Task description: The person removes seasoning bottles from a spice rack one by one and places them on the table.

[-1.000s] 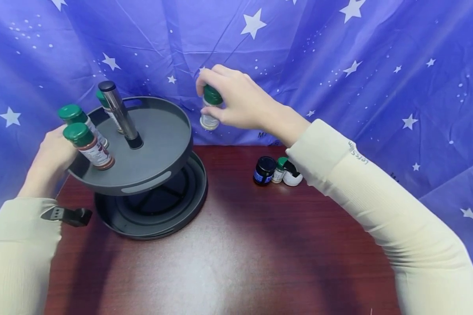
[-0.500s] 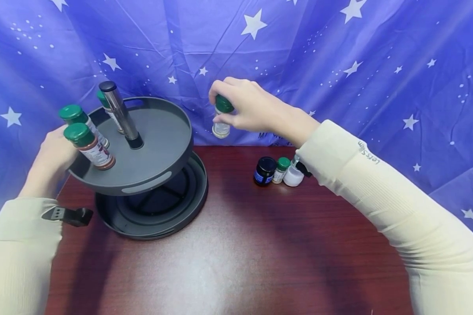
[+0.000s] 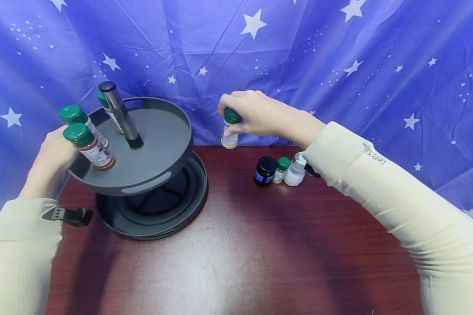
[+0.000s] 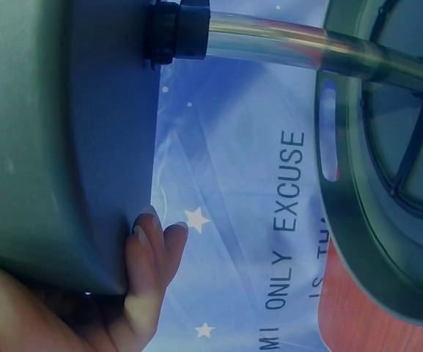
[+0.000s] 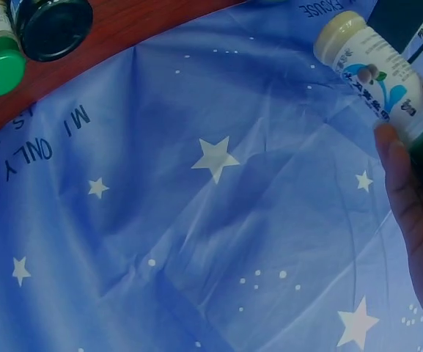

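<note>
My right hand (image 3: 256, 113) holds a green-capped spice jar (image 3: 230, 141) by its upper part, above the back of the table and in front of the curtain. The right wrist view shows the jar's white printed label (image 5: 387, 81) and pale base. On the far left, my left hand (image 3: 55, 151) grips the rim of the upper tray of a grey two-tier turntable rack (image 3: 157, 131); its fingers (image 4: 149, 279) reach under that tray in the left wrist view. Three green-capped jars stand on the upper tray: a reddish one (image 3: 96, 154), one behind it (image 3: 98, 133), and one partly hidden by the metal post (image 3: 120, 111).
Right of the rack, a dark jar (image 3: 265, 170), a small green-capped jar (image 3: 280, 173) and a white bottle (image 3: 293, 176) stand side by side on the reddish-brown table (image 3: 260, 245). The lower tray (image 3: 195, 214) bears no jars in view. A blue starry curtain (image 3: 319, 52) hangs behind.
My right hand has moved right and downward with the spice jar, away from the rack toward the group on the table. My left hand and the rack have stayed in place.
</note>
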Available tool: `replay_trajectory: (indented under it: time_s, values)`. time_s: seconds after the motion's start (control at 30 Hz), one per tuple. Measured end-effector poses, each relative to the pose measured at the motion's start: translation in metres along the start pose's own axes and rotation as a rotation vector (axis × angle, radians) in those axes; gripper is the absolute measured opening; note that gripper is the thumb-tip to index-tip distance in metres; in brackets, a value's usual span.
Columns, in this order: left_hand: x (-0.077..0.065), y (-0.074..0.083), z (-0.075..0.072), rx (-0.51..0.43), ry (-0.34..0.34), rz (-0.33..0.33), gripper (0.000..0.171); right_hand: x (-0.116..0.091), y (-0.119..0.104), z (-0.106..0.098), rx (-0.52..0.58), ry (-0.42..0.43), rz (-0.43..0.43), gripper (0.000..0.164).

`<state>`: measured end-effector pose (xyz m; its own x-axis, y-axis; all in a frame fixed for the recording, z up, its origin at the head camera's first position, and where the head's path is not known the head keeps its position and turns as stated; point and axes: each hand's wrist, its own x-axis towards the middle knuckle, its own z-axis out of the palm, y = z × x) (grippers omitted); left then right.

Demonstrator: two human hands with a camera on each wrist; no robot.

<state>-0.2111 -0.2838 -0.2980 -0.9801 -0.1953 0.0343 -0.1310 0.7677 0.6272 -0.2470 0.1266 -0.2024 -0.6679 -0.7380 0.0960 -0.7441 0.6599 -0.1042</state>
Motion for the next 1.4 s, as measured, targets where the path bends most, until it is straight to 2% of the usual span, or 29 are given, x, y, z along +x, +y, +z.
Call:
replay_trajectory:
  time_s: [0.2, 0.4, 0.6, 0.77, 1.07, 1.4]
  values:
    - [-0.001, 0.000, 0.000, -0.007, 0.003, 0.005, 0.044, -0.001, 0.005, 0.000, 0.015, 0.000, 0.012, 0.037]
    - [0.000, -0.001, 0.001, -0.011, 0.004, 0.002, 0.044, -0.005, 0.011, 0.003, 0.017, 0.000, -0.040, 0.029]
    - [-0.001, 0.000, 0.001, -0.016, -0.001, -0.012, 0.043, -0.011, 0.017, 0.007, 0.027, -0.043, -0.057, 0.028]
    - [0.000, 0.001, 0.001, -0.009, 0.000, -0.013, 0.044, -0.016, 0.022, 0.003, 0.018, -0.094, -0.032, 0.026]
    - [0.001, 0.001, 0.001, -0.014, 0.001, 0.002, 0.055, -0.022, 0.030, 0.004, -0.004, -0.196, 0.076, 0.026]
    - [-0.002, 0.000, -0.002, 0.003, -0.014, -0.010, 0.065, -0.031, 0.041, 0.012, 0.028, -0.245, 0.123, 0.029]
